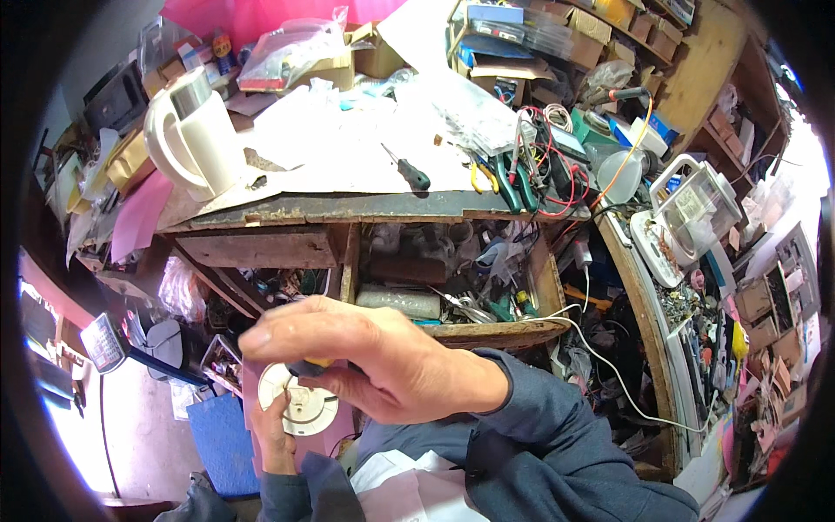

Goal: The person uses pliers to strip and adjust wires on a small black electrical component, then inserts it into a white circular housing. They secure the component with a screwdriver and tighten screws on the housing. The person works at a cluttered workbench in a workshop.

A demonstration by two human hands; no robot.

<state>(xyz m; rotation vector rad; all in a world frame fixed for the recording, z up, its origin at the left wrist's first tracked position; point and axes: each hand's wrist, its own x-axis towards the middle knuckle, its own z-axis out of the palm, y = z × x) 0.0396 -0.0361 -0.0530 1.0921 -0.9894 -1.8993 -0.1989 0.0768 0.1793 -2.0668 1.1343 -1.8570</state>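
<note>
Checking in remotely, I've got the left hand (278, 442) gripping a round white plastic disc (298, 407) by its edge, low before the body, probably to leave its face clear. The right hand (370, 352) pinches a black-and-yellow thing (306, 369) above it, mostly hidden, so can't tell what.

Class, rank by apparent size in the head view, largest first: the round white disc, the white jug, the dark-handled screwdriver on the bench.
1. White jug
2. Round white disc, partly covered
3. Dark-handled screwdriver
</note>
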